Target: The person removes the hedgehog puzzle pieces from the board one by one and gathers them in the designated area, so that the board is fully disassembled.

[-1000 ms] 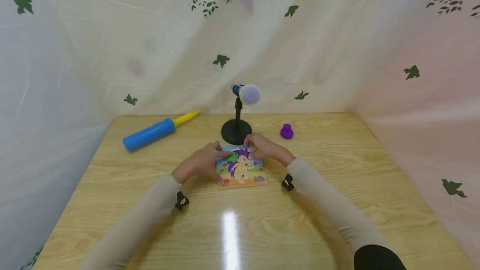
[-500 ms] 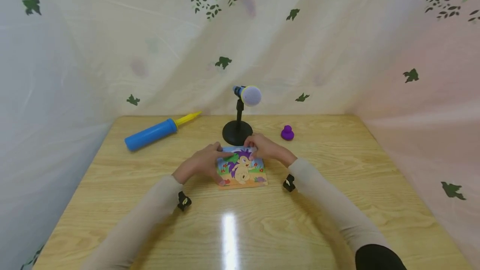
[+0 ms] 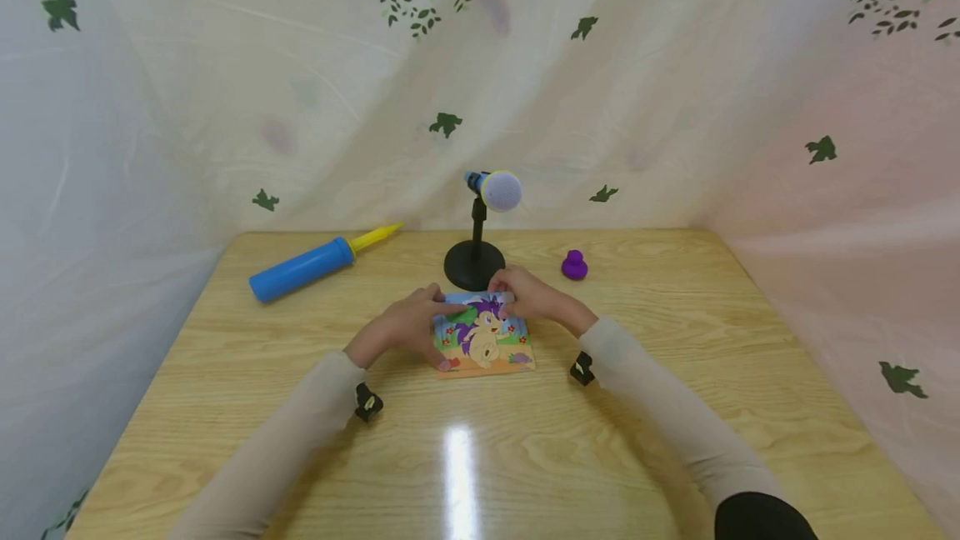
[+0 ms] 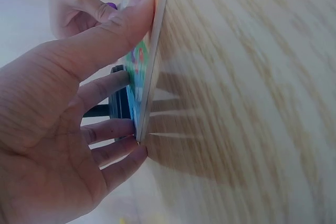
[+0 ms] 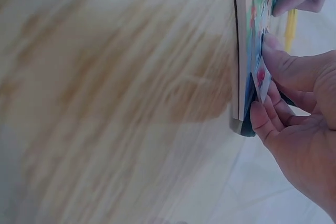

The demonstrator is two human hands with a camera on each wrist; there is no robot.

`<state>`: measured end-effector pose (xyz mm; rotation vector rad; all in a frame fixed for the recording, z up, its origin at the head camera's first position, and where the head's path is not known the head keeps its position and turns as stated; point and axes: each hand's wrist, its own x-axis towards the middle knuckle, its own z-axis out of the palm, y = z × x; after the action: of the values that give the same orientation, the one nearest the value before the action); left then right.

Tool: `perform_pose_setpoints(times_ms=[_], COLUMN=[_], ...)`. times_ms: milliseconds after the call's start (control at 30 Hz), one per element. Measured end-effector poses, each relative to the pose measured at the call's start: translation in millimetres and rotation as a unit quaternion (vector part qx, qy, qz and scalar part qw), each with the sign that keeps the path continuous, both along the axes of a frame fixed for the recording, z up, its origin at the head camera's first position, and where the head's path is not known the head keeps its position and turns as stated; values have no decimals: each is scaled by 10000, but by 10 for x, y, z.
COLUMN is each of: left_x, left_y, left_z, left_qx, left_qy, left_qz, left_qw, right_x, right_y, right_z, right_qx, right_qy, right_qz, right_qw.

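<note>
A thin puzzle board (image 3: pixel 487 357) with a cartoon hedgehog picture lies flat on the wooden table. My left hand (image 3: pixel 411 319) rests on its left side, the thumb near the lower left corner and the index finger stretched over the picture. Other left fingers reach the board's edge in the left wrist view. At the upper right corner, my right hand (image 3: pixel 531 293) pinches a flat puzzle piece (image 5: pixel 260 80) between thumb and fingers. That piece stands tilted up from the board in the right wrist view. Part of the picture is hidden under both hands.
Just behind the board stands a toy microphone (image 3: pixel 501 191) on a round black base (image 3: pixel 468 269). A blue pump (image 3: pixel 303 269) with a yellow nozzle lies at the back left. Further right sits a small purple knob-shaped object (image 3: pixel 574 265). A patterned cloth (image 3: pixel 360 140) hangs behind the table.
My right wrist has shifted very slightly to the right, the hand still at the board's upper right corner. The left hand keeps its place, and the head view has moved a little.
</note>
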<state>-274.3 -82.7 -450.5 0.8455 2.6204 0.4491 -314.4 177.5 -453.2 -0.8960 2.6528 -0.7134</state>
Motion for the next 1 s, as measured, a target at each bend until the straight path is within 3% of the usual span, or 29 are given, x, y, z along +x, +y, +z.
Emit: perform_pose_setpoints(times_ms=[367, 700, 1000], left_x=[11, 136, 209], left_y=[27, 212, 371], left_z=[56, -82, -15], left_qx=[152, 916, 219], left_qy=[-281, 63, 346], left_qz=[106, -816, -805], left_qw=[9994, 9924, 9959], right_x=[0, -30, -21], right_y=[52, 106, 108], right_z=[29, 21, 32], right_qx=[42, 100, -70], right_qy=[111, 180, 15], right_qz=[268, 555, 342], right_qw=[9996, 9982, 9994])
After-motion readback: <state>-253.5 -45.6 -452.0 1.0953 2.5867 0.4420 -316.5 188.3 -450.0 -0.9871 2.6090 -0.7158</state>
